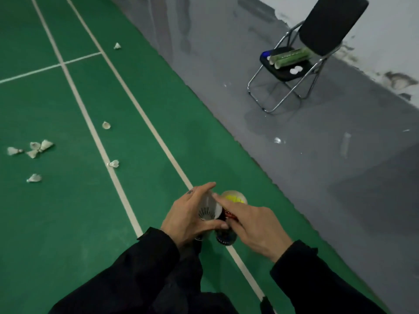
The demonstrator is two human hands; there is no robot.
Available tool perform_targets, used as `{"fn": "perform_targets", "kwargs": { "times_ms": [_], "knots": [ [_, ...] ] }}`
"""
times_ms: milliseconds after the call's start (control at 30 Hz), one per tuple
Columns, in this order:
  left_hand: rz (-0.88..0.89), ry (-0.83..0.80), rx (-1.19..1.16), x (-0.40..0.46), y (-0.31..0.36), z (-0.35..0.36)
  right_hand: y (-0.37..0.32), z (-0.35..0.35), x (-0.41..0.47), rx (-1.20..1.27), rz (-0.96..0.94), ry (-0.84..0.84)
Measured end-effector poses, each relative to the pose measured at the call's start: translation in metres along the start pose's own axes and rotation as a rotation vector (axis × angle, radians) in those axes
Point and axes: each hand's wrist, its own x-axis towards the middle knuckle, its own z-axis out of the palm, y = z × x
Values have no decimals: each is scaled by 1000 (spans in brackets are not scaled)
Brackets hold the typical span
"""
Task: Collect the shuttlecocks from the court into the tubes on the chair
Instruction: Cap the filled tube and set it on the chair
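On the green court, I have the left hand curled around a stack of white shuttlecocks, thumb across the front and fingers wrapped over the far side. The right hand grips a dark tube just beside that stack, its forefinger laid out along the rim near the yellow-tipped contents showing at the tube's mouth. Both hands hover above a white court line.

More shuttlecocks lie loose on the court well to the left of the hands: a cluster of four, one below it, one on the line, one a little beyond and one far up the court. The folding chair stands on the grey floor well beyond the hands to the right, with green tubes lying on its seat.

My judgement: the stack is about to be fed into the tube. To do it well I would line the stack's cork end with the mouth, hold the tube steady and slide the stack in straight, squeezing lightly so the feathers do not crush.
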Motion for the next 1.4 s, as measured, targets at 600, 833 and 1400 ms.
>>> {"fn": "perform_targets", "kwargs": {
  "times_ms": [600,833,1400],
  "knots": [
    [300,-458,45,456,-17,-52,219,-120,292,130,310,192],
    [205,-647,332,661,-7,-41,352,-179,411,108,272,120],
    [180,-424,396,1091,-52,-41,627,-309,719,243,268,200]
  ]
}}
